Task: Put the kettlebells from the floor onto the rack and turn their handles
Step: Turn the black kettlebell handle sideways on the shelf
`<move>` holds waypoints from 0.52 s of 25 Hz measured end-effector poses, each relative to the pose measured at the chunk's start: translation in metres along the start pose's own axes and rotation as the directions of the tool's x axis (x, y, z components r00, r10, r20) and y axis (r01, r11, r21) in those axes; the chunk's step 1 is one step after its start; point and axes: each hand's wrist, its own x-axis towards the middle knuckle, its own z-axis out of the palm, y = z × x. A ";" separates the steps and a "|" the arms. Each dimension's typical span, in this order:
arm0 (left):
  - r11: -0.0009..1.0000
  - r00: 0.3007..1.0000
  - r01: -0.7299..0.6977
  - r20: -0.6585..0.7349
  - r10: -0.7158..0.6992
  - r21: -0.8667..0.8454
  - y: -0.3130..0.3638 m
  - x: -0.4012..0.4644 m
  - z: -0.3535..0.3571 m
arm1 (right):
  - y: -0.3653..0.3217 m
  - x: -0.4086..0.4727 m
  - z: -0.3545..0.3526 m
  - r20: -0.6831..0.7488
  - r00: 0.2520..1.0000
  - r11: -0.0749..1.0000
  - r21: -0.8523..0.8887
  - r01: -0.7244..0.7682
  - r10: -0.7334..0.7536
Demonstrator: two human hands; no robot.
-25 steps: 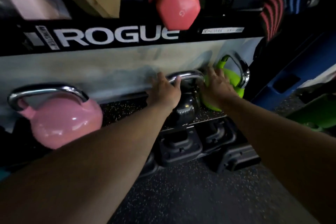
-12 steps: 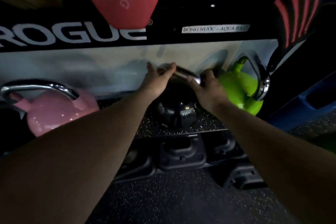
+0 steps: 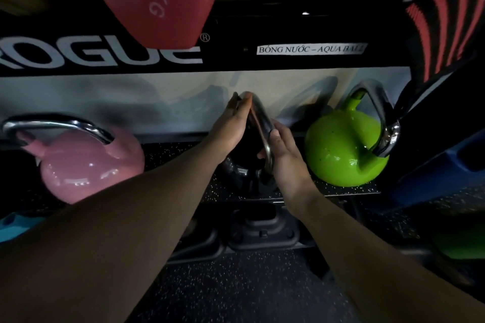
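Mid-turn on black kettlebell [image 3: 240, 173], frame centre, on the rack shelf [image 3: 178, 157] between pink [image 3: 86, 165] and green [image 3: 343, 149]. My left hand [image 3: 231, 128] lay flat against its chrome handle [image 3: 258, 123]; right hand [image 3: 284, 157] wrapped the lower handle. Next, I judged: finish the twist, let go.

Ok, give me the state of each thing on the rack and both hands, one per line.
black kettlebell: on shelf, handle edge-on to camera
pink kettlebell: on shelf, handle crosswise
green kettlebell: on shelf, handle angled
left hand: flat against the black one's handle
right hand: on that handle's near end
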 end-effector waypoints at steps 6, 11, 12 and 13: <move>1.000 0.999 -0.022 -0.033 0.022 -0.006 -0.003 0.008 0.002 | -0.001 0.003 0.017 0.025 0.999 0.987 0.153 -0.043 0.040; 0.998 0.999 0.025 0.018 -0.026 0.053 -0.006 0.018 -0.006 | 0.007 0.000 0.040 0.019 0.999 0.984 0.176 -0.039 0.037; 0.998 0.999 0.028 0.020 -0.029 0.048 -0.006 0.018 -0.007 | 0.008 -0.001 0.041 0.015 0.999 0.984 0.172 -0.039 0.037; 0.999 1.000 0.025 0.016 -0.026 0.045 -0.006 0.018 -0.007 | 0.008 -0.001 0.042 0.015 0.999 0.984 0.171 -0.043 0.041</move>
